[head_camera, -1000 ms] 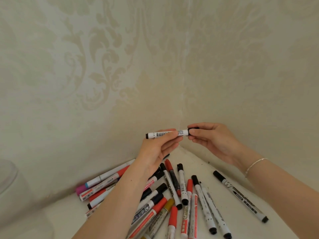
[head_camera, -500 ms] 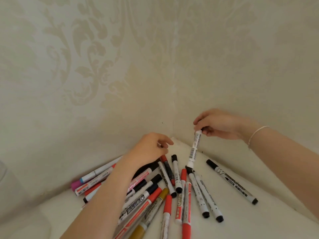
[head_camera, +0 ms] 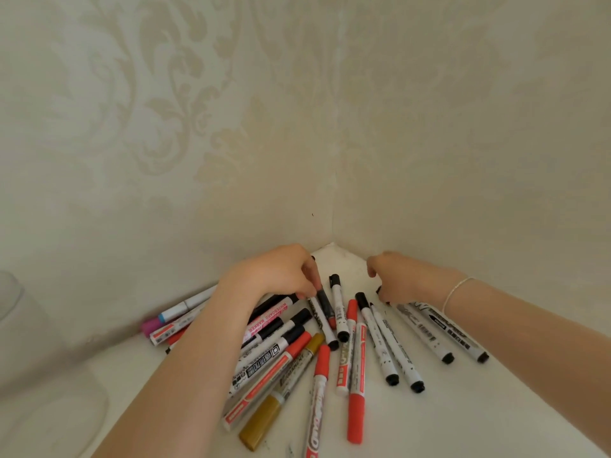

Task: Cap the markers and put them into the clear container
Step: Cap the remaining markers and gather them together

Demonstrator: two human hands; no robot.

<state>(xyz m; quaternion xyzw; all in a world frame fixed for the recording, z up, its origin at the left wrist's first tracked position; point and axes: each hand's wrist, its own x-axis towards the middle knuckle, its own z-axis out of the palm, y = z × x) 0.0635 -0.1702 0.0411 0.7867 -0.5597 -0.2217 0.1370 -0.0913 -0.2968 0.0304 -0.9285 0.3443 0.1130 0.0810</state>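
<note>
Head view: your left hand (head_camera: 281, 276) pinches a dark marker (head_camera: 325, 304) atop the marker pile (head_camera: 297, 352); right hand (head_camera: 396, 279) curls beside it, grip unclear. Clear container (head_camera: 13, 302) far left of pile. Next, lift and cap.

Left hand (head_camera: 281, 274) and right hand (head_camera: 398, 279) reach forward, fingers apparently curled downward.

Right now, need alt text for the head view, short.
Two bare hands reach into a pile of markers on a white surface in a wallpapered corner: the left hand pinches a dark marker, the right hand rests on the top end of a white marker. A clear container shows at far left.
</note>
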